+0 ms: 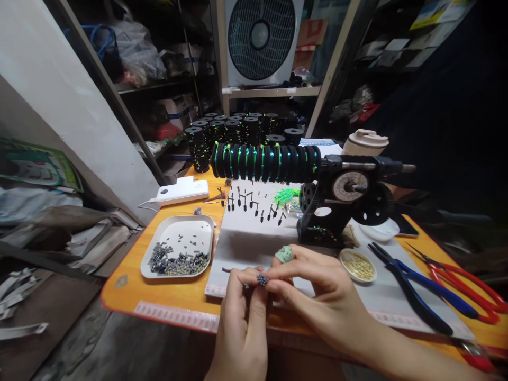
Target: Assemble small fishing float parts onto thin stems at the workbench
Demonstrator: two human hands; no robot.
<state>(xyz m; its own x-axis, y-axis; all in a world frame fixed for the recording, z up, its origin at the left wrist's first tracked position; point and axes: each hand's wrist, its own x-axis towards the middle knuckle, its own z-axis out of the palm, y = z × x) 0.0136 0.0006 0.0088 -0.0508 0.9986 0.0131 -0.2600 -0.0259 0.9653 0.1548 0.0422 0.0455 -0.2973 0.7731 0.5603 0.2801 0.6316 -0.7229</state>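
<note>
My left hand (244,312) and my right hand (323,288) meet at the table's front edge, fingers pinched together. Between their fingertips is a small dark grey bumpy piece (262,279), partly covered, whose kind I cannot make out. A green wrap (283,254) is around one right finger. Just behind the fingers, a thin dark strip and an orange bit (260,269) show. Beyond lie several small dark pieces with thin stems (245,205) on a white sheet (238,238). Above them, a black ribbed roll (265,163) wound with green-blue strands is mounted on a hand-cranked winder (337,196).
On the left stand a white tray (178,221) of small grey tubes and a white power bank (182,191). At right are a dish (358,265) of gold bits, blue-handled pliers (420,286), red-handled scissors (464,283) and a lidded cup (365,142). Black spools (238,129) stand behind.
</note>
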